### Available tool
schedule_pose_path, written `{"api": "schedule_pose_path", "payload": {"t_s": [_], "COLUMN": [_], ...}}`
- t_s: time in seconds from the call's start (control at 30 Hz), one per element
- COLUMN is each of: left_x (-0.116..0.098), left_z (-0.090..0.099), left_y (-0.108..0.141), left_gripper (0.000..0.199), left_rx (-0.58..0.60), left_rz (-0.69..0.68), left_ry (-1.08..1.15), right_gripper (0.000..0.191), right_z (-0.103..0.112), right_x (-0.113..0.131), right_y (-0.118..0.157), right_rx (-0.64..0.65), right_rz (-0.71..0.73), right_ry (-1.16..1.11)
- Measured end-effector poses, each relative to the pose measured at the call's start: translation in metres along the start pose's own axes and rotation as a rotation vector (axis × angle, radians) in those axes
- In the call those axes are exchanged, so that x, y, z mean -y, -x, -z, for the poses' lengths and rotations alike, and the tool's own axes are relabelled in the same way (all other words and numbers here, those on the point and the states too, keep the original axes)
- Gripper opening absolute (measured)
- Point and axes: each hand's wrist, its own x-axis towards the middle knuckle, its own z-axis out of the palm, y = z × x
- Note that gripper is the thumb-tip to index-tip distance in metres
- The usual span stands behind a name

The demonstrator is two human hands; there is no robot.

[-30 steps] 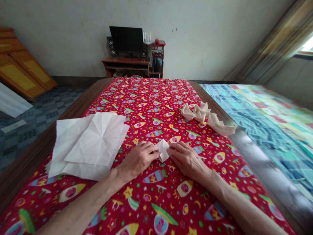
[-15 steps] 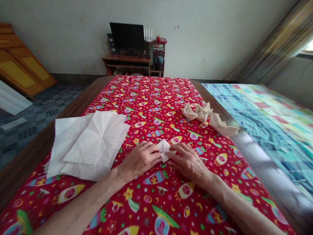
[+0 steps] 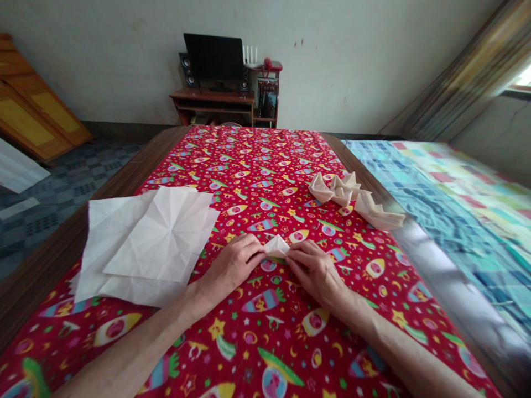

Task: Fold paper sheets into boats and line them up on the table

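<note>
A small piece of folded white paper [image 3: 276, 245] lies low over the red cloth, between my two hands. Its upper part stands as a creased triangle, and its lower edge runs flat from hand to hand. My left hand [image 3: 240, 257] pinches the left corner, thumb and fingers together. On the right corner, my right hand [image 3: 313, 268] is closed in a similar pinch. The fingertips hide both ends of the paper.
Creased white paper sheets [image 3: 153, 243] overlap to the left of my left arm. Several folded cream paper shapes [image 3: 352, 196] sit toward the right edge of the red patterned tablecloth [image 3: 265, 166]. Beyond the table stands a desk [image 3: 213, 95] with a monitor [image 3: 213, 59].
The paper went from a diamond to a lower triangle, its bottom point folded up out of sight. Both hands shifted slightly, now pinching its side corners.
</note>
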Motion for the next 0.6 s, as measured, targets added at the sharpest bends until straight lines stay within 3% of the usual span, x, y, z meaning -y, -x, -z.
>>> {"api": "schedule_pose_path", "payload": {"t_s": [0.2, 0.6], "left_x": [-0.003, -0.010], "left_z": [0.000, 0.004], "left_y": [-0.004, -0.011], "left_gripper": [0.014, 0.019], "left_rx": [0.018, 0.136], "left_rz": [0.104, 0.238], "left_ry": [-0.046, -0.338], "right_gripper": [0.021, 0.024], "right_z": [-0.004, -0.002], "right_x": [0.001, 0.002], "right_y": [-0.001, -0.005], "right_rx": [-0.031, 0.000], "right_rz": [-0.145, -0.172], "right_ry": [0.031, 0.307]}}
